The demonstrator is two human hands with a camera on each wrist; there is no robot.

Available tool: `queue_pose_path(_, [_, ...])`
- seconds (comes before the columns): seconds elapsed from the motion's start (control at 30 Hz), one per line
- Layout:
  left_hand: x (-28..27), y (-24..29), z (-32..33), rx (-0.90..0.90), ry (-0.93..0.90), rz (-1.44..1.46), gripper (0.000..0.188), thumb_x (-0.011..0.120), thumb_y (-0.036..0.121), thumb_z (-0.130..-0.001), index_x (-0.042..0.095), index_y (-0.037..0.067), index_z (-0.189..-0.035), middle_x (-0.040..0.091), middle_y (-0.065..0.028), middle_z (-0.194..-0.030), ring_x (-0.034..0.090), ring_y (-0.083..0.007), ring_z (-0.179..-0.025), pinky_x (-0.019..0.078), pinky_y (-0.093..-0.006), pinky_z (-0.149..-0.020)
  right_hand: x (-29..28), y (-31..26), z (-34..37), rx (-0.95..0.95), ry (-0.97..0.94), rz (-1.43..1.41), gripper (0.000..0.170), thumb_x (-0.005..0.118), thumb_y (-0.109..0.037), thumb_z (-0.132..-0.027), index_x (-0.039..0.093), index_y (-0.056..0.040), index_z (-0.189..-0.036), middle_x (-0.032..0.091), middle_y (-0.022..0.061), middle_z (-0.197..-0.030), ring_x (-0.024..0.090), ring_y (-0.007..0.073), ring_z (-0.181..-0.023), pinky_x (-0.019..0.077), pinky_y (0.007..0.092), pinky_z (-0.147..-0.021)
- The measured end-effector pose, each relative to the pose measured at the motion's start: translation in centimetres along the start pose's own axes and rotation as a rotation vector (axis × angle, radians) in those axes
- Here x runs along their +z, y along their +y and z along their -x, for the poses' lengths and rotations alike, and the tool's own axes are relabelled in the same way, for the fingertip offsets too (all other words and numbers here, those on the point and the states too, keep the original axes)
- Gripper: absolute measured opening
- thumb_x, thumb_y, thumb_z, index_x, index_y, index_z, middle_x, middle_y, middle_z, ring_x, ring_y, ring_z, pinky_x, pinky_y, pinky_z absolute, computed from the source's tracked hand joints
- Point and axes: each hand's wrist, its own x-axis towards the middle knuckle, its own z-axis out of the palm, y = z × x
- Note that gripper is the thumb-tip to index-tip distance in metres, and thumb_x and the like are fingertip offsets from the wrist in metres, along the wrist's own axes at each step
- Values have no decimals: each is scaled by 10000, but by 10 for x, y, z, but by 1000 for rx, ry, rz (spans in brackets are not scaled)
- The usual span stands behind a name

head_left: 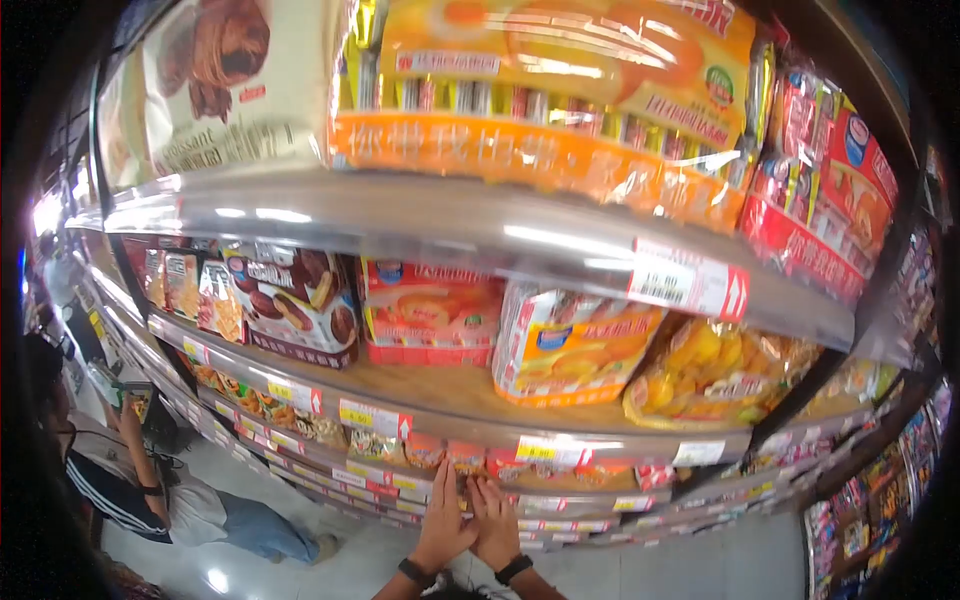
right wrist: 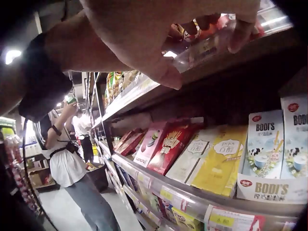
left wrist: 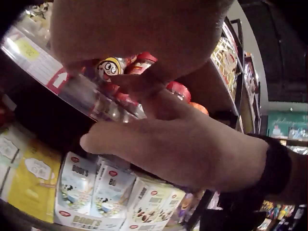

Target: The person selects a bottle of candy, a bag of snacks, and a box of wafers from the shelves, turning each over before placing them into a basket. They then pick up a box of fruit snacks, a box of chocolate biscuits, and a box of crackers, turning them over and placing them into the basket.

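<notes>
Both hands meet at a lower shelf edge in the head view, close together. My left hand (head_left: 445, 528) has its fingers stretched up toward red-orange packages (head_left: 425, 452). Beside it, my right hand (head_left: 494, 522) has its fingers slightly bent at the same edge. The left wrist view brings out a round cartoon-faced piece (left wrist: 109, 70) and a red-topped item (left wrist: 179, 90) behind the fingers. A clear shelf strip (right wrist: 204, 53) runs below the fingers in the right wrist view. Nothing shows held in either hand; the fingers partly cover the goods.
Boxed snacks (head_left: 580, 345) and a large orange pack (head_left: 560, 60) fill the shelves above. White BODI'S boxes (right wrist: 265, 149) and a yellow box (right wrist: 219, 168) stand on the shelf underneath. Another person (head_left: 190, 500) stands in the aisle at left. Price labels (head_left: 685, 278) line the shelf edges.
</notes>
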Motion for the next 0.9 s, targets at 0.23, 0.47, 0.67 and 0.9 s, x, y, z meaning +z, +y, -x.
queue_pose_path(0.23, [-8,9,-2,-68,-101,-166,958,678,122,-749,169,-111,-1527,237,-322,-1573,297,-457,-1446,333,-450,-1166,32,19,12,-56,55,190,748,670,-295,-829,423,-94,-1505,453,106,-1488,441,319,-1362,442,513,-999])
queue_pose_path(0.47, [3,-15,5,183,27,-138,850,729,281,-854,305,-60,-1507,299,-313,-1557,262,-486,-1457,265,-522,-1196,74,44,23,19,8,89,855,654,-268,-827,287,-84,-1577,267,168,-1633,300,356,-1470,233,535,-1194])
queue_pose_path(0.67, [-13,-19,15,84,-68,-85,778,702,214,-824,368,-103,-1452,333,-337,-1518,323,-462,-1428,307,-459,-1185,47,-2,12,195,-47,114,730,587,-253,-884,339,-73,-1547,347,130,-1587,315,328,-1460,199,555,-1199])
queue_pose_path(0.9, [-21,-35,13,83,-168,-114,778,672,165,-814,340,-90,-1469,274,-292,-1567,370,-446,-1406,358,-467,-1146,76,-13,4,239,208,264,795,636,-329,-847,340,-105,-1549,359,102,-1567,289,316,-1475,182,607,-1170])
